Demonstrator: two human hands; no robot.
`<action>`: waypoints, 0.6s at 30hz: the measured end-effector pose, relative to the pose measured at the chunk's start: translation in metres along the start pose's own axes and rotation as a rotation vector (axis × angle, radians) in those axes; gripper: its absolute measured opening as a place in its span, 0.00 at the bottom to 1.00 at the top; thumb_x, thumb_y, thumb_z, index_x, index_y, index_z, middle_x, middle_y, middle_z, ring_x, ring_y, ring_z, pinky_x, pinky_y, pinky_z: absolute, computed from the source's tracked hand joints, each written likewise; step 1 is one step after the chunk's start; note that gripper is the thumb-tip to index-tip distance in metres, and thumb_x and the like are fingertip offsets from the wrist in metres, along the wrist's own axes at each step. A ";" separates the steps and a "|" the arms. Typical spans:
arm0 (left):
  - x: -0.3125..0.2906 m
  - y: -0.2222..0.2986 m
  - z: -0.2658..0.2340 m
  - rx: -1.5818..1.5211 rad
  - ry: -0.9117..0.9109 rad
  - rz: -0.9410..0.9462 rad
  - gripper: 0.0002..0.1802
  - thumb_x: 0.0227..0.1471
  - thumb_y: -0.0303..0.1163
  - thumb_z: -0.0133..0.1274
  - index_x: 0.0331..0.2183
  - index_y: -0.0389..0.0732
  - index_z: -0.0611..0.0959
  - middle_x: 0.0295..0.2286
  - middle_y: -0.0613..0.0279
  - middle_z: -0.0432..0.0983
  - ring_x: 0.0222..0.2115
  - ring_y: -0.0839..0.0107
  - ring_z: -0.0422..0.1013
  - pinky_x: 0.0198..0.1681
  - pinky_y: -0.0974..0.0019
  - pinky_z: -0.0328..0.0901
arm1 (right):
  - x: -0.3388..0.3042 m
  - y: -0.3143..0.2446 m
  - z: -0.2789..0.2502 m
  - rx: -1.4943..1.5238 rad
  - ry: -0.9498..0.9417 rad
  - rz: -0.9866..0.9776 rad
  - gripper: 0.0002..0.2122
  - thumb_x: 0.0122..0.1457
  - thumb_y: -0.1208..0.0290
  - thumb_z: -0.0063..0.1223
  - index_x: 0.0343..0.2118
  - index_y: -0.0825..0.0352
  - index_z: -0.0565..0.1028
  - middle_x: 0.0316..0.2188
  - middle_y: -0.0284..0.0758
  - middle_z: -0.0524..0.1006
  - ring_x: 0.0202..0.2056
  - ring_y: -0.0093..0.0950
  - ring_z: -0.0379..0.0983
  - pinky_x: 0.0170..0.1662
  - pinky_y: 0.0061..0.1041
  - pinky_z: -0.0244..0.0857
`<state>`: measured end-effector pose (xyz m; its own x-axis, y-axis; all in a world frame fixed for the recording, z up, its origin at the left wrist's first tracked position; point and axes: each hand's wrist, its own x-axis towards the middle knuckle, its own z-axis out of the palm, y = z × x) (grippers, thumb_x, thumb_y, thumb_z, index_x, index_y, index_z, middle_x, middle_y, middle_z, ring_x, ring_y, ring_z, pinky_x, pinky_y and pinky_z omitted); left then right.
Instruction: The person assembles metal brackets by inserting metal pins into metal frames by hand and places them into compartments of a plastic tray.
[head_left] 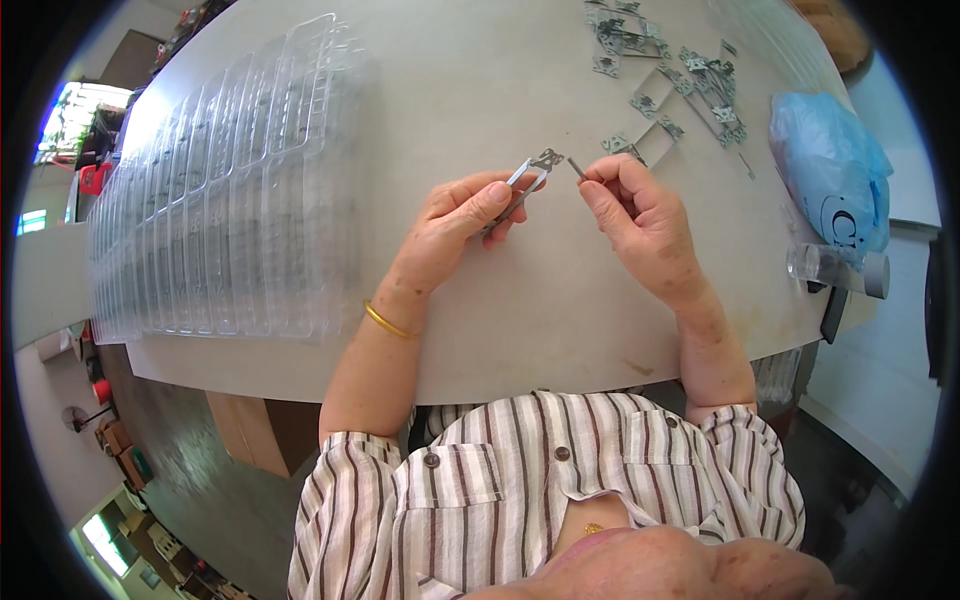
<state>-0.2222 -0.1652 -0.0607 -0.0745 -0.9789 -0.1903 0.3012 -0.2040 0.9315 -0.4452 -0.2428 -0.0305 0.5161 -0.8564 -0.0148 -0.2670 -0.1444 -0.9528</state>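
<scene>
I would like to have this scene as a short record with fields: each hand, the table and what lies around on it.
Left grip: holds a narrow metal frame
Right grip: pinches a thin grey rod, tip near the frame's end
Table: pale surface
Left side: clear ribbed plastic trays
Far right: scattered metal parts
Right edge: blue plastic bag; clear bottle on its side

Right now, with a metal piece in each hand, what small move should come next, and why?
Perhaps ease the right hand slightly left: it pinches a thin metal piece whose tip appears just short of the metal bracket held in the left hand.
</scene>
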 end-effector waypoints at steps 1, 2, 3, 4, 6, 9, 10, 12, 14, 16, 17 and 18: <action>0.000 0.000 -0.001 -0.001 -0.010 0.004 0.24 0.65 0.43 0.50 0.50 0.33 0.82 0.39 0.60 0.80 0.31 0.78 0.68 0.32 0.74 0.63 | 0.000 0.001 0.000 -0.013 -0.005 -0.018 0.03 0.65 0.75 0.54 0.36 0.67 0.74 0.21 0.25 0.72 0.23 0.12 0.62 0.26 0.16 0.57; 0.000 0.000 -0.001 -0.001 -0.011 0.003 0.24 0.65 0.43 0.50 0.50 0.33 0.82 0.39 0.60 0.80 0.31 0.78 0.68 0.32 0.74 0.63 | 0.000 0.000 0.001 -0.013 -0.003 -0.017 0.03 0.65 0.75 0.54 0.36 0.67 0.74 0.21 0.25 0.72 0.23 0.12 0.62 0.26 0.16 0.57; 0.000 -0.001 -0.002 0.014 -0.018 0.005 0.23 0.64 0.42 0.50 0.50 0.33 0.82 0.38 0.61 0.80 0.31 0.78 0.68 0.32 0.74 0.63 | 0.000 -0.001 0.001 -0.019 -0.004 -0.021 0.02 0.65 0.75 0.55 0.36 0.67 0.74 0.21 0.24 0.72 0.23 0.12 0.62 0.26 0.16 0.58; 0.000 -0.002 -0.002 0.029 -0.024 0.007 0.23 0.64 0.42 0.51 0.50 0.33 0.82 0.37 0.61 0.80 0.31 0.78 0.68 0.32 0.74 0.63 | 0.000 -0.002 0.000 -0.026 -0.005 -0.025 0.02 0.64 0.76 0.55 0.36 0.68 0.74 0.21 0.24 0.72 0.23 0.12 0.62 0.26 0.17 0.58; 0.000 0.000 -0.001 0.038 -0.023 0.002 0.23 0.64 0.41 0.51 0.50 0.33 0.82 0.35 0.62 0.79 0.31 0.78 0.68 0.32 0.74 0.63 | 0.000 -0.004 -0.001 -0.051 -0.012 -0.016 0.02 0.64 0.76 0.55 0.36 0.67 0.74 0.21 0.25 0.72 0.23 0.12 0.62 0.26 0.17 0.58; -0.001 0.000 -0.001 0.063 -0.023 0.001 0.22 0.64 0.41 0.52 0.50 0.33 0.83 0.32 0.63 0.78 0.30 0.78 0.67 0.32 0.74 0.63 | 0.000 -0.006 -0.001 -0.080 -0.021 -0.012 0.02 0.64 0.76 0.55 0.36 0.67 0.74 0.21 0.25 0.72 0.22 0.13 0.62 0.25 0.17 0.58; -0.001 0.000 -0.001 0.078 -0.030 0.005 0.22 0.64 0.41 0.52 0.50 0.34 0.83 0.31 0.64 0.77 0.30 0.79 0.67 0.32 0.74 0.63 | 0.000 -0.006 -0.002 -0.087 -0.018 -0.014 0.02 0.64 0.76 0.55 0.36 0.67 0.74 0.20 0.25 0.72 0.22 0.13 0.62 0.25 0.17 0.58; 0.000 0.001 0.000 0.108 -0.033 0.014 0.22 0.64 0.41 0.51 0.50 0.34 0.83 0.31 0.65 0.77 0.29 0.79 0.67 0.32 0.74 0.62 | 0.000 -0.005 -0.002 -0.089 -0.023 -0.003 0.03 0.64 0.76 0.55 0.37 0.68 0.74 0.20 0.25 0.72 0.22 0.13 0.62 0.25 0.17 0.58; 0.000 0.001 0.000 0.139 -0.036 0.022 0.21 0.65 0.41 0.51 0.50 0.34 0.83 0.30 0.65 0.76 0.29 0.79 0.66 0.31 0.75 0.62 | -0.001 -0.005 -0.003 -0.090 -0.028 0.008 0.03 0.64 0.76 0.55 0.38 0.68 0.74 0.19 0.25 0.71 0.22 0.13 0.62 0.25 0.17 0.58; 0.000 0.000 0.000 0.192 -0.030 0.047 0.21 0.64 0.41 0.51 0.49 0.36 0.84 0.29 0.67 0.76 0.27 0.80 0.65 0.31 0.76 0.61 | -0.002 -0.005 -0.004 -0.050 -0.058 0.038 0.07 0.64 0.76 0.54 0.43 0.69 0.73 0.18 0.25 0.70 0.21 0.13 0.62 0.25 0.18 0.58; 0.000 0.000 0.000 0.193 -0.032 0.047 0.21 0.64 0.41 0.51 0.49 0.36 0.84 0.29 0.67 0.76 0.27 0.80 0.65 0.31 0.76 0.61 | -0.002 -0.006 -0.004 -0.050 -0.056 0.038 0.07 0.64 0.76 0.54 0.43 0.69 0.73 0.18 0.25 0.70 0.21 0.13 0.62 0.25 0.18 0.58; 0.000 0.001 0.000 0.231 -0.045 0.049 0.20 0.64 0.41 0.51 0.48 0.36 0.84 0.29 0.67 0.75 0.27 0.81 0.65 0.30 0.76 0.60 | -0.002 -0.007 -0.004 0.004 -0.074 0.063 0.08 0.65 0.75 0.53 0.45 0.69 0.72 0.18 0.25 0.70 0.21 0.13 0.62 0.25 0.17 0.58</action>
<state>-0.2214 -0.1653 -0.0596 -0.1086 -0.9850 -0.1342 0.0800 -0.1432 0.9865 -0.4474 -0.2422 -0.0225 0.5571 -0.8248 -0.0966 -0.2977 -0.0898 -0.9504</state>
